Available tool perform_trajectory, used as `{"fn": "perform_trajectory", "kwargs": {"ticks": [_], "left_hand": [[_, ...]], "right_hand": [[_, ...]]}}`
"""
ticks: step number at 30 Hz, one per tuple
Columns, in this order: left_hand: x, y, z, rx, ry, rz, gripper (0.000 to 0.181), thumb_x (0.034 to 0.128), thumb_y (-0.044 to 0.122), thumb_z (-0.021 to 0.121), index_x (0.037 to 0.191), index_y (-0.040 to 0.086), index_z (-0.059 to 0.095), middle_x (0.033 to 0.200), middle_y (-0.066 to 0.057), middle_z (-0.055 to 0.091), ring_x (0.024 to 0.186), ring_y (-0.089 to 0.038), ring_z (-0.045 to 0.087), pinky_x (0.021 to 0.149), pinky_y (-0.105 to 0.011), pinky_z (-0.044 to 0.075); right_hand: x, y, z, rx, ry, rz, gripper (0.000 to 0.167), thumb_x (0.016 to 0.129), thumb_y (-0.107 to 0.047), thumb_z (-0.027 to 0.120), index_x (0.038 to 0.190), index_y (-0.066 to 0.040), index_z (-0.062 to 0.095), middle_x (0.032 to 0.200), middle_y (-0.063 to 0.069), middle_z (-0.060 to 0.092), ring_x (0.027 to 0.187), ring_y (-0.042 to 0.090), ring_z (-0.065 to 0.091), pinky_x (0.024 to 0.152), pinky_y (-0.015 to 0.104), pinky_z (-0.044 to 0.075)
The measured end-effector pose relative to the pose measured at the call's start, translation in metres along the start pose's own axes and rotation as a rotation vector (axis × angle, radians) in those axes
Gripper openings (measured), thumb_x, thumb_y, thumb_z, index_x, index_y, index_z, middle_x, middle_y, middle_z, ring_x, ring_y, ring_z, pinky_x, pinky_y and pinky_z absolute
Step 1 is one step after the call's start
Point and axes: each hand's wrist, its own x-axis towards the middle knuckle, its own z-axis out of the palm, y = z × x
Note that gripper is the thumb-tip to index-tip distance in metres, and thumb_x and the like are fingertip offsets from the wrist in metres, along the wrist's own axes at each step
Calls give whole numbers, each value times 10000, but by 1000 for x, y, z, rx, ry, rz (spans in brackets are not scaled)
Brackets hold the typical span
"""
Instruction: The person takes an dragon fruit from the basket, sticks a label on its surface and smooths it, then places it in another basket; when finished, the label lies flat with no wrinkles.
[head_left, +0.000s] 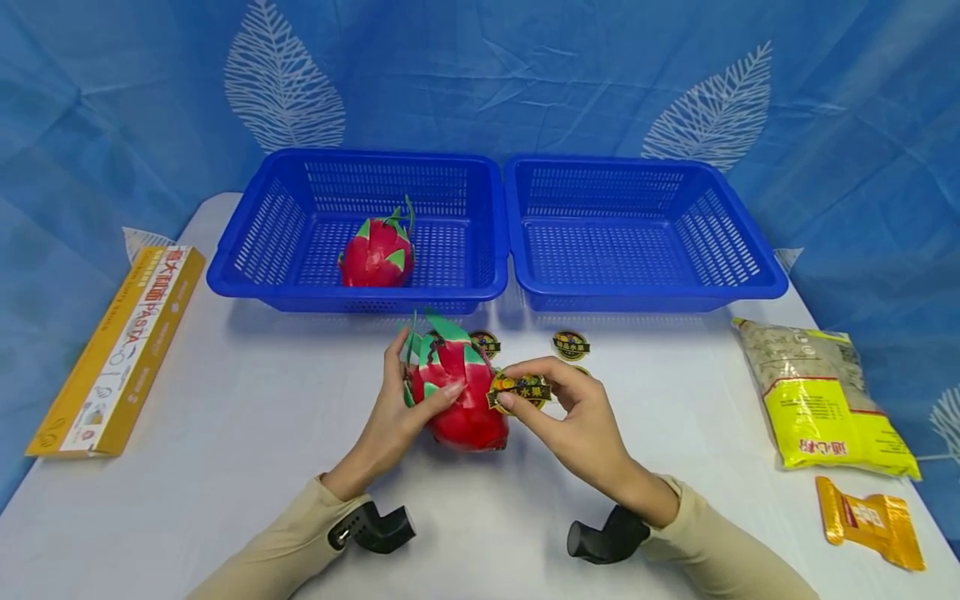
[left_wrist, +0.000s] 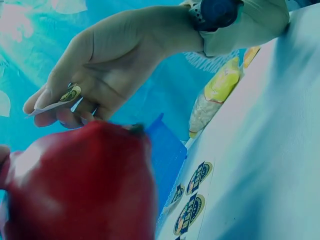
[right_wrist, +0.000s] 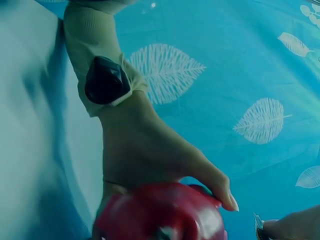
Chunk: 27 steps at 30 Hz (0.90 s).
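A red dragon fruit with green-tipped scales (head_left: pixel 472 408) is gripped by my left hand (head_left: pixel 401 425), its thumb lying across the front. Close to the fruit's right side, my right hand (head_left: pixel 581 417) pinches a round black-and-gold fruit sticker (head_left: pixel 519 392) between thumb and fingers. In the left wrist view the sticker (left_wrist: pixel 70 94) appears apart from the dragon fruit (left_wrist: pixel 85 180). The right wrist view shows the left hand (right_wrist: pixel 150 150) curled round the fruit (right_wrist: pixel 165 212). More stickers (head_left: pixel 572 344) lie on the table behind the hands, partly hidden.
A blue basket (head_left: pixel 360 293) at the back left has another dragon fruit (head_left: pixel 377 254) in it. Beside it stands a second blue basket (head_left: pixel 652 296). At the left lies a yellow pasta box (head_left: pixel 120 350); at the right, a yellow-and-clear bag (head_left: pixel 825 400) and an orange packet (head_left: pixel 870 521).
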Motion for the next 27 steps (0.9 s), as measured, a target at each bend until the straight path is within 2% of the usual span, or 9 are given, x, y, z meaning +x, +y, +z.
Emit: {"fn": "perform_trajectory", "kwargs": {"ticks": [4,10,16,22,27], "left_hand": [[2,-1,0,-19,63,24,903,800,298,595,1440,205,-35,1340,-160,310,1238,-295,392,1002,-497,380],[2,-3,2,-7,86,23,935,784,304,616,1445,210,-39,1316,-176,314,1224,-303,406,988,-504,390],[2,-4,3,-6,93,19,949,777,317,630,1445,220,-37,1330,-167,306,1232,-303,400,996,-507,380],[2,-5,3,1,101,22,956,769,313,644,1447,201,-21,1308,-175,328,1225,-300,407,1013,-507,359],[1,-5,5,-10,105,30,956,767,311,654,1446,212,-11,1354,-155,322,1233,-296,415,1005,-480,381]], "right_hand": [[-1,2,4,-4,-20,9,206,789,-25,669,991,-47,635,949,92,665,883,93,601,805,216,484],[-4,6,12,-62,-27,-48,196,775,-89,702,966,-92,658,882,47,673,791,84,570,720,201,461],[-6,12,19,-178,-2,-157,209,757,-96,720,958,-104,665,878,25,684,813,89,602,740,190,474],[-6,17,24,-231,34,-278,225,725,-44,733,935,-78,658,871,39,674,829,122,620,764,164,476],[-7,20,28,-282,60,-372,222,722,-26,728,930,-47,654,861,54,651,821,136,606,764,146,478]]}}
